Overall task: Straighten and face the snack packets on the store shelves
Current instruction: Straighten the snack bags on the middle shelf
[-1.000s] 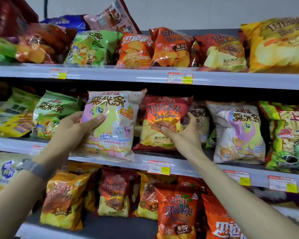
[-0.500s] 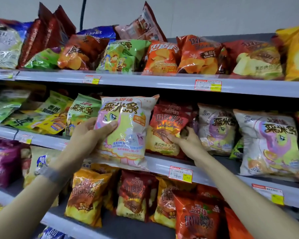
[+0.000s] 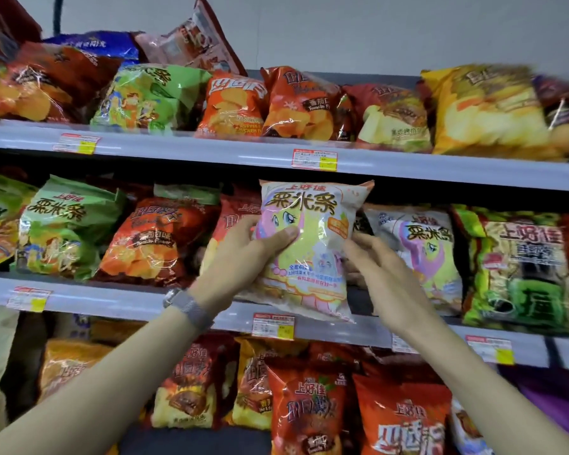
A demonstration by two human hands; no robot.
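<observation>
A white and pastel cartoon snack packet (image 3: 312,238) stands upright in front of the middle shelf (image 3: 112,298), facing me. My left hand (image 3: 243,254) grips its left edge, thumb across the front. My right hand (image 3: 375,261) touches its right edge, fingers reaching behind it; how they lie is hidden. A matching white packet (image 3: 421,254) leans on the shelf just to the right. A red chip packet (image 3: 230,221) is partly hidden behind my left hand.
The top shelf (image 3: 211,152) carries several tilted chip bags, orange, green, red and yellow. An orange-red bag (image 3: 151,241) and a green bag (image 3: 66,228) sit left on the middle shelf, a green-yellow bag (image 3: 519,267) right. The lower shelf holds more red and orange bags (image 3: 309,412).
The white cartoon packet has moved to the right along the middle shelf in my left hand. My right hand left the red chip packet and came to the white packet's right edge.
</observation>
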